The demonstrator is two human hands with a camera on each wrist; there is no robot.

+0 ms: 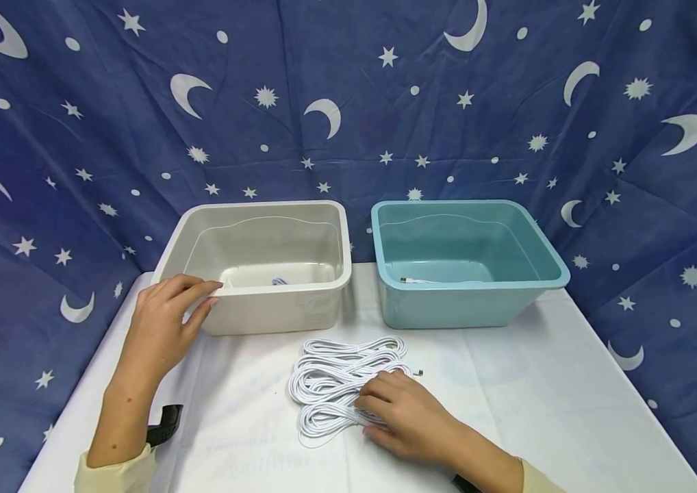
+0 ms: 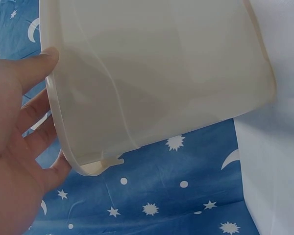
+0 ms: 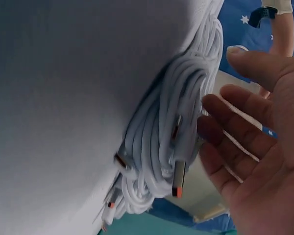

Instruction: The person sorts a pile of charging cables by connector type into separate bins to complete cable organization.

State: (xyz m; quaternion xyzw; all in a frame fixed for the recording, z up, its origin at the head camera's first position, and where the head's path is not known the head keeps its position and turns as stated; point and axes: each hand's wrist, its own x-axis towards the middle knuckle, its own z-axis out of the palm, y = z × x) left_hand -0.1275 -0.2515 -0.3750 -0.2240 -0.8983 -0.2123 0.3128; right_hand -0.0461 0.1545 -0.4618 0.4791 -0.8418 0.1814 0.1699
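Observation:
My left hand (image 1: 163,325) holds the front rim of a cream plastic bin (image 1: 271,311) near its left corner. In the left wrist view the thumb (image 2: 38,68) lies on the outer side, the fingers over the rim. Several coiled white USB cables (image 1: 324,380) lie in a row on the table. My right hand (image 1: 410,418) is over the right end of the nearest coils, fingers loosely bent. From the right wrist, its fingertips are right beside a coil (image 3: 149,122) with metal plugs (image 3: 179,177) at its end; nothing is gripped.
A teal bin (image 1: 447,308) stands right of the cream one; a white cable with a plug (image 1: 413,280) shows inside it. A bit of cable (image 1: 279,281) shows in the cream bin. Behind hangs a blue star-and-moon curtain (image 1: 348,82). White cloth (image 1: 539,411) covers the table.

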